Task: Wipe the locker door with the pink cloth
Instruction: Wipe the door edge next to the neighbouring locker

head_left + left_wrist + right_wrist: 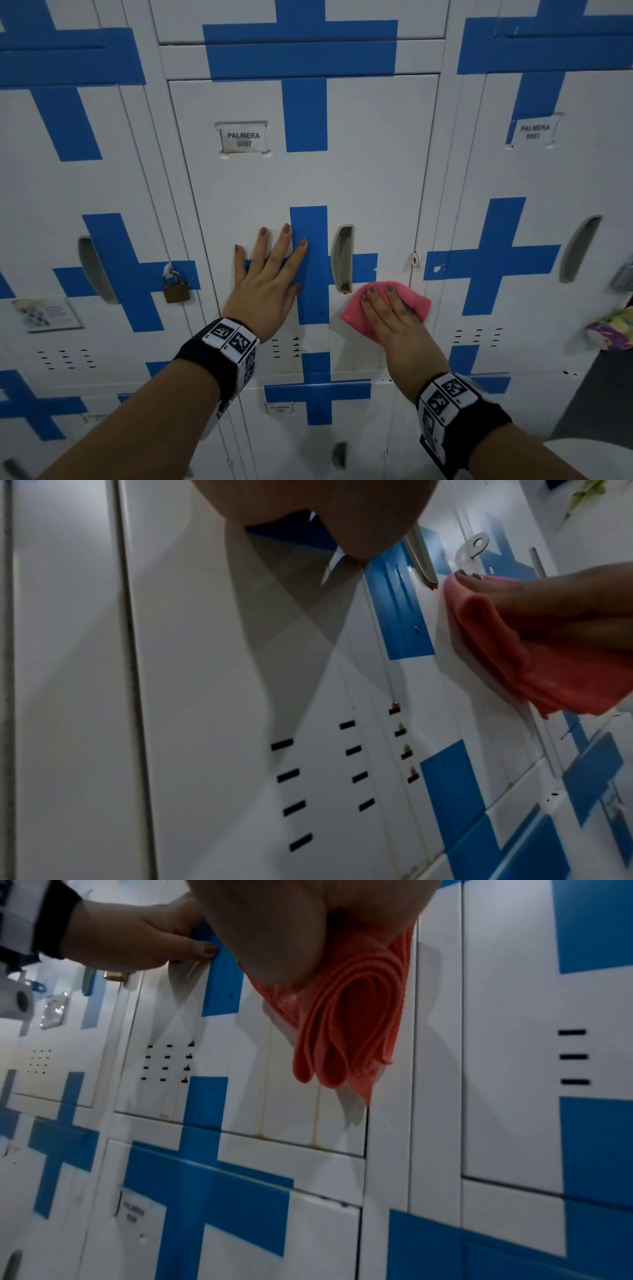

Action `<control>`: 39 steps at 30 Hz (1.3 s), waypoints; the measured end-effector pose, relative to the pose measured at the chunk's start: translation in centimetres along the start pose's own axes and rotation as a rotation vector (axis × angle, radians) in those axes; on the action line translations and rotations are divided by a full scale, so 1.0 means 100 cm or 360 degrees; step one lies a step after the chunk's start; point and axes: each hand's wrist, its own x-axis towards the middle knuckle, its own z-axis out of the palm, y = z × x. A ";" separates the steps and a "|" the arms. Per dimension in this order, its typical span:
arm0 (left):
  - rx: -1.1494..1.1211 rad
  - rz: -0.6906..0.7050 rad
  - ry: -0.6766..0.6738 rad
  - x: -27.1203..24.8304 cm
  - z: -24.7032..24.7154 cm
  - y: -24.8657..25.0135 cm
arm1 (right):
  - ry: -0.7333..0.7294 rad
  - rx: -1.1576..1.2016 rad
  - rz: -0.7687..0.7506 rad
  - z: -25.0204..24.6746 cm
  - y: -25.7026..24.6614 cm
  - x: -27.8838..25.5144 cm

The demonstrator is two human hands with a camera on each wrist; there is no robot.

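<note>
The white locker door with blue cross stripes and a label "PALMERA" fills the middle of the head view. My left hand lies flat on it with straight, spread fingers, left of the recessed handle. My right hand presses the folded pink cloth flat against the door, below and right of the handle, near the door's right edge. In the left wrist view the pink cloth sits under straight fingers by the hasp. In the right wrist view the cloth's folded layers hang below my palm.
A brass padlock hangs on the locker to the left. More lockers stand to the right and below. Vent slots sit low on the door. A colourful bundle shows at the right edge.
</note>
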 end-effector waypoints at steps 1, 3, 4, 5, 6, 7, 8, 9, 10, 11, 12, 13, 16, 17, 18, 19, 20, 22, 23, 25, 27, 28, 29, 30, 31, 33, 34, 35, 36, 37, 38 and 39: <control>0.0008 -0.0002 -0.0008 0.000 0.000 0.000 | -0.0031 0.0000 -0.0006 0.001 -0.001 -0.004; 0.0012 -0.0002 -0.0017 0.000 0.000 0.000 | -0.0158 -0.0009 0.0038 0.007 0.000 -0.013; 0.0018 0.0002 -0.0014 0.000 0.000 -0.001 | -0.0236 0.0004 0.0092 0.009 -0.001 -0.018; 0.0024 0.0007 -0.0008 0.000 0.000 -0.001 | -0.0279 0.0015 0.0138 0.012 -0.002 -0.022; 0.0028 0.0012 -0.0003 0.000 0.001 -0.001 | -0.0319 0.0048 0.0175 0.014 -0.004 -0.027; 0.0027 0.0015 0.0002 -0.001 0.001 -0.001 | -0.0358 0.0118 0.0199 0.015 -0.006 -0.031; 0.0022 0.0016 0.0006 -0.001 0.001 -0.001 | -0.0431 0.0204 0.0198 0.015 -0.006 -0.034; 0.0015 0.0016 0.0009 -0.001 0.001 -0.001 | -0.0470 0.0237 0.0203 0.012 -0.007 -0.037; 0.0009 0.0015 0.0008 -0.001 0.000 0.000 | -0.0490 0.0251 0.0222 0.010 -0.008 -0.038; 0.0005 0.0016 0.0006 0.000 0.000 0.000 | -0.0504 0.0287 0.0254 0.007 -0.009 -0.037; 0.0006 0.0015 0.0003 0.000 0.000 0.000 | -0.0495 0.0397 0.0308 0.005 -0.009 -0.036; 0.0012 0.0013 0.0000 0.000 0.000 0.000 | -0.0481 0.0529 0.0370 0.002 -0.010 -0.034; 0.0009 0.0009 -0.0003 -0.001 0.000 0.000 | 0.0057 0.1006 0.0503 -0.013 -0.019 -0.027; 0.0004 0.0007 -0.0001 -0.001 0.000 0.000 | 0.0301 0.1075 0.0499 -0.021 -0.024 -0.023; 0.0000 0.0006 0.0002 -0.001 0.000 0.001 | 0.0465 0.1068 0.0463 -0.029 -0.030 -0.017; -0.0007 0.0006 0.0010 0.000 -0.001 0.001 | 0.0551 0.1037 0.0400 -0.035 -0.033 -0.010; -0.0019 0.0007 0.0015 0.000 -0.001 0.001 | 0.0544 0.0992 0.0323 -0.040 -0.036 -0.002; -0.0032 0.0001 0.0013 0.000 0.000 0.001 | 0.0292 0.0894 0.0219 -0.039 -0.036 0.015; -0.0021 0.0000 0.0012 0.000 0.000 0.000 | 0.0188 0.0716 0.0194 -0.033 -0.033 0.022; 0.0010 0.0003 0.0011 0.000 0.001 0.000 | 0.0097 0.0346 0.0156 -0.018 -0.027 0.028; 0.0026 0.0006 0.0002 0.000 0.001 0.000 | 0.0021 0.0178 0.0194 -0.005 -0.022 0.026; 0.0032 0.0008 0.0002 0.000 0.002 0.000 | 0.0023 0.0134 0.0187 -0.002 -0.021 0.024; 0.0034 0.0009 0.0007 0.000 0.002 0.000 | 0.0055 0.0107 0.0169 0.001 -0.020 0.021; 0.0029 0.0009 0.0013 0.000 0.003 0.000 | 0.0099 0.0089 0.0163 0.003 -0.020 0.019; 0.0020 0.0008 0.0018 0.000 0.003 -0.001 | 0.0143 0.0054 0.0157 0.006 -0.019 0.018; 0.0011 0.0012 0.0022 -0.001 0.004 -0.001 | 0.0168 -0.0016 0.0140 0.011 -0.020 0.015; 0.0010 0.0014 0.0022 -0.001 0.004 -0.001 | 0.0169 -0.0022 0.0139 0.014 -0.021 0.013; 0.0005 0.0016 0.0024 -0.001 0.004 -0.001 | 0.0166 -0.0017 0.0136 0.016 -0.022 0.011; 0.0000 0.0017 0.0026 0.000 0.004 -0.001 | 0.0153 -0.0025 0.0128 0.018 -0.023 0.009; -0.0001 0.0017 0.0027 0.000 0.004 -0.001 | 0.0138 -0.0060 0.0099 0.021 -0.024 0.006; 0.0002 0.0018 0.0026 0.000 0.004 -0.001 | 0.0109 -0.0112 0.0066 0.023 -0.025 0.002; 0.0004 0.0017 0.0025 0.000 0.004 -0.001 | 0.0088 -0.0159 0.0037 0.025 -0.025 -0.002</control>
